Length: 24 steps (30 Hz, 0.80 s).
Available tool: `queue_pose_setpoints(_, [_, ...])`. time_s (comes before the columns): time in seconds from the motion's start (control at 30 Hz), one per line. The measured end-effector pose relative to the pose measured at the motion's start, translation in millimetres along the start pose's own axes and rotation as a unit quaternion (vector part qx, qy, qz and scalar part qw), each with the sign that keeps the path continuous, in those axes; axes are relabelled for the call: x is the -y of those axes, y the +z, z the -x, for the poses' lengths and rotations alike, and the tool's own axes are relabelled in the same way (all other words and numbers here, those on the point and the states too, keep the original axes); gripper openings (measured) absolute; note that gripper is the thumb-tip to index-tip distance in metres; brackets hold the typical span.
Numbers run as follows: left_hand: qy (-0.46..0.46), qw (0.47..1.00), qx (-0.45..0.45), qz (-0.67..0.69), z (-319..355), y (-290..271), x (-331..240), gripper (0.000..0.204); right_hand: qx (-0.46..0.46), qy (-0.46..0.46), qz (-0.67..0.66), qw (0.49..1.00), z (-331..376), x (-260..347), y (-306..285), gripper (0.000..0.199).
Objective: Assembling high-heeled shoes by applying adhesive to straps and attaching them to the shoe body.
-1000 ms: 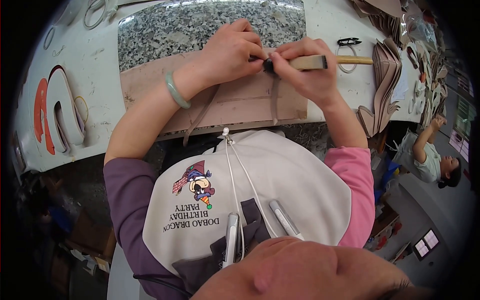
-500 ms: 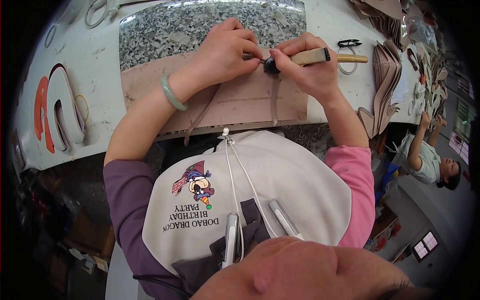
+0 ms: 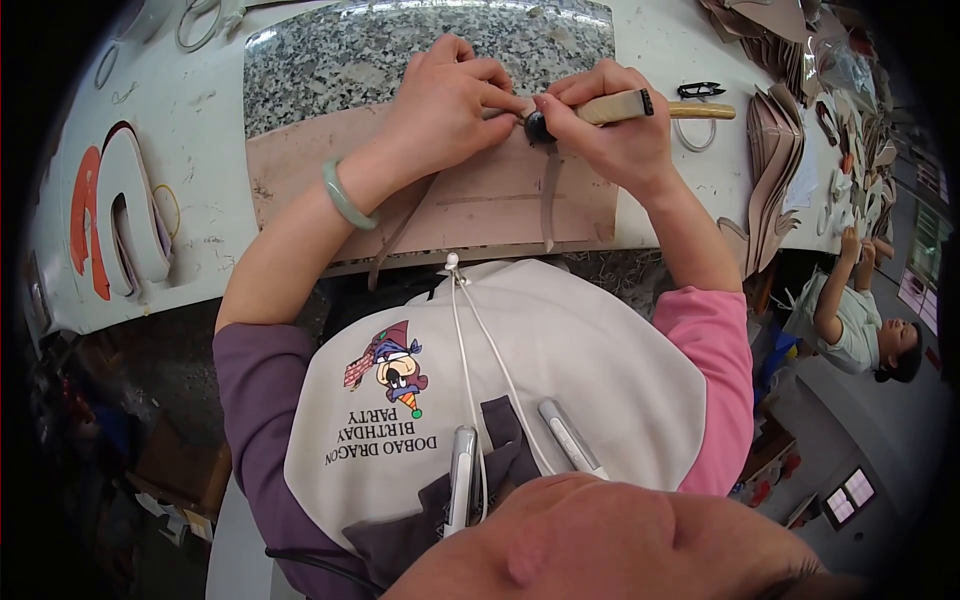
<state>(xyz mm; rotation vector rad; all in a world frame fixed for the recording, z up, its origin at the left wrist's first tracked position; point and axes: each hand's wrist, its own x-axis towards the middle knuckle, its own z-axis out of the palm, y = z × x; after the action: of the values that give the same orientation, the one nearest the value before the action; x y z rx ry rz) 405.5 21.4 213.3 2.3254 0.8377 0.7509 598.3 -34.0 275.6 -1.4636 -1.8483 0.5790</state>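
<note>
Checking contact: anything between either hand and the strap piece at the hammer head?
Nothing visible. The left hand pinches the thin leather strap directly beside the hammer head; the right hand grips the handle, fingers touching.

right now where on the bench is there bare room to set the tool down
Bare white bench lies between the granite slab and the orange and white curved pieces. The slab's far part is also free. The right end is crowded: stacked leather pieces, black snips.
</note>
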Motion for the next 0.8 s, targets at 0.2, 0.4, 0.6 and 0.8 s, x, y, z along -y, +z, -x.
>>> queue_pose_setpoints(0.2, [0.0, 1.0, -0.006, -0.008, 0.9, -0.8, -1.7, 0.01, -0.04, -0.098, 0.029, 0.994, -7.5, 6.0, -1.7, 0.016])
queue_pose_setpoints(0.4, [0.018, 0.998, -0.05, -0.02, 3.4, 1.6, 1.2, 0.009, -0.033, -0.077, 0.056, 0.995, -1.5, -0.1, 4.8, 0.016])
queue_pose_setpoints(0.6, [0.005, 1.0, -0.016, -0.022, 3.4, -2.8, -2.5, 0.008, -0.017, -0.094, 0.062, 0.993, -5.3, 0.9, 2.3, 0.016])
queue_pose_setpoints(0.8, [0.014, 0.998, -0.051, -0.035, 4.2, -5.5, -4.3, 0.005, -0.009, -0.078, 0.046, 0.996, -8.7, 0.1, 6.4, 0.016])
